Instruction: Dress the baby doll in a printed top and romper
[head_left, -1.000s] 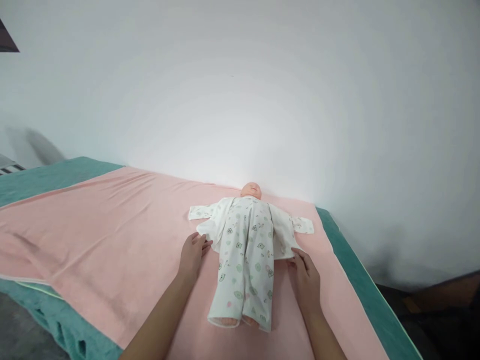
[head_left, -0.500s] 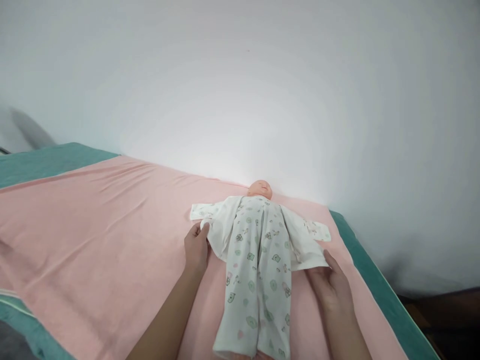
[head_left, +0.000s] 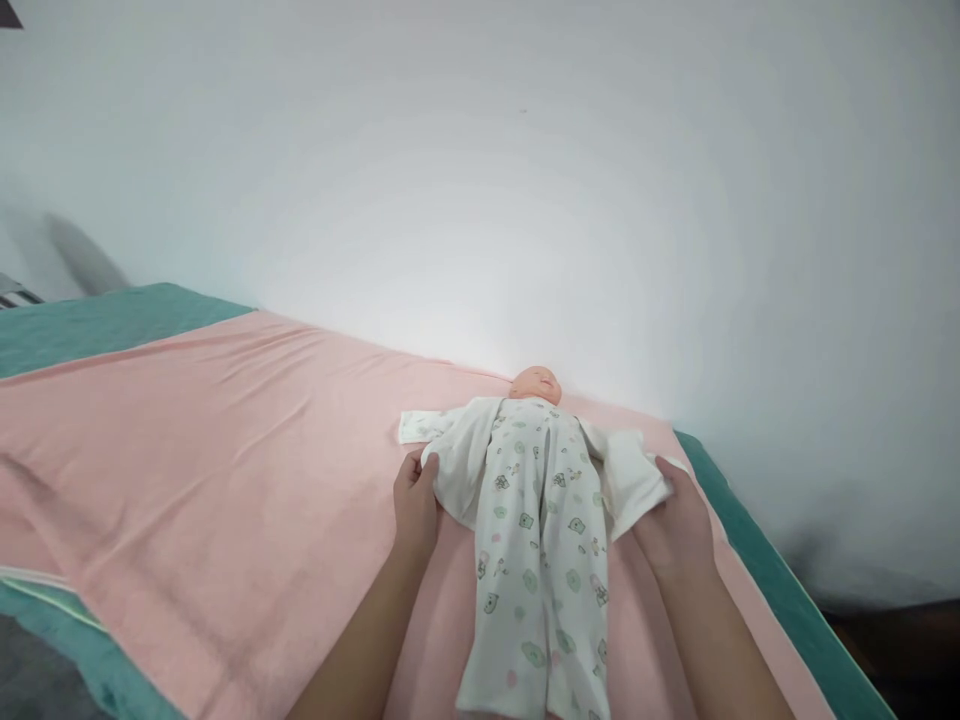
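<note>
Left hand [head_left: 415, 500] is pinching the rounded edge of one front flap of the white baby shirt [head_left: 459, 460], thumb against curled fingers. Right hand [head_left: 681, 525] is gripping the other flap, thumb on top; the fingers underneath are mostly hiding. Shirt is hanging open around a baby doll [head_left: 537, 384], which is lying on its back, head near the wall [head_left: 480, 150], on a pink sheet [head_left: 187, 480].

Handling the flaps well is probably meaning light pinches at the very edges, both sides pulling evenly, so the doll isn't twisting. Right flap is bunching and folding up, so it is needing smoothing more than the left one. Thin, soft cloth is likely creasing under any hard tug.

Printed baby trousers [head_left: 540, 540] are covering the doll's front nearly up to the neck, sitting between the flaps and so getting in the way of bringing them together. Sleeve [head_left: 422, 426] on the left is lying out straight; the right one is mostly hiding behind the raised flap. Teal blanket [head_left: 757, 540] is showing along the sheet's edges, wrinkles are running across the pink on the left, and something dark [head_left: 900, 640], too dim to name, is sitting lower right, well clear of the hands.
</note>
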